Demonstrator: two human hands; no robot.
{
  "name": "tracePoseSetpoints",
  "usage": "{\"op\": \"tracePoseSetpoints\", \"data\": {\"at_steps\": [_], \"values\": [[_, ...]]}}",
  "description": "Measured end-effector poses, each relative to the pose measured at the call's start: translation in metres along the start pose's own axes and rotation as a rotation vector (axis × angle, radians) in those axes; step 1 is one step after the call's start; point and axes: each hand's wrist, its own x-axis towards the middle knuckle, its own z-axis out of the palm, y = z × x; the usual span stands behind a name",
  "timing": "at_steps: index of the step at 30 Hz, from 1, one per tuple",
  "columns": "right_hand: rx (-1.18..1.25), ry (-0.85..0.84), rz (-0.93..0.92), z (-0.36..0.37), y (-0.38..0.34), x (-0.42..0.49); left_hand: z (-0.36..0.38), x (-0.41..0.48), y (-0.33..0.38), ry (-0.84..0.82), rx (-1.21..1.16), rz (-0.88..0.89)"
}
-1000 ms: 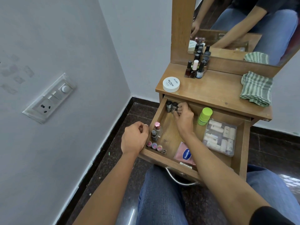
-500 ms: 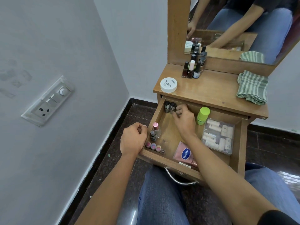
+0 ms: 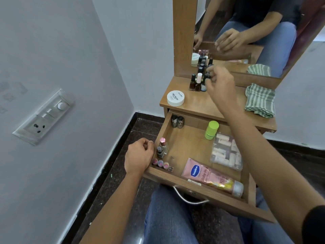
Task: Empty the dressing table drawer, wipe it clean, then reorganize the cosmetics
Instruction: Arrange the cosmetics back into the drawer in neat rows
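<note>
Emptying is progressing but incomplete: the drawer (image 3: pixel 184 143) is still holding a lotion tube (image 3: pixel 207 175), clear pouch (image 3: pixel 226 152) and lipsticks (image 3: pixel 162 147), and the striped cloth (image 3: pixel 260 100) is lying unused on the tabletop (image 3: pixel 202 103) (wiping and reorganizing pending). The right hand (image 3: pixel 219 83) is pinching what appears to be a small dark bottle (image 3: pixel 208 75) beside the nail polish bottles (image 3: pixel 195 83); the left hand (image 3: pixel 139 157) is resting fisted, empty, against the drawer's left wall.

Drawer (image 3: pixel 184 147): open, wooden. Inside:
- two dark bottles (image 3: pixel 177 121), upright, back-left corner
- green bottle (image 3: pixel 211 130), upright, at the back
- clear pouch (image 3: pixel 226 152), flat, at the right
- pink tube (image 3: pixel 209 175), lying along the front
- lipsticks (image 3: pixel 162 162), along the left wall

Tabletop (image 3: pixel 197 106): polish cluster (image 3: pixel 197 82), white jar (image 3: pixel 175 98), folded striped cloth (image 3: pixel 260 100). Right hand (image 3: pixel 219 83) pinches one polish bottle (image 3: pixel 207 75) beside the cluster.
</note>
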Motion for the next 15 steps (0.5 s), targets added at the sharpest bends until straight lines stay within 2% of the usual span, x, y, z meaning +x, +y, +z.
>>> {"op": "tracePoseSetpoints", "data": {"at_steps": [9,15], "values": [[-0.106,-0.248,0.006,0.011,0.028,0.025,0.000,0.001,0.000,0.000,0.003,0.006],[-0.097,-0.196,0.040,0.014,0.023,0.026,-0.001,0.000,0.001,0.008,0.011,-0.006]]}}
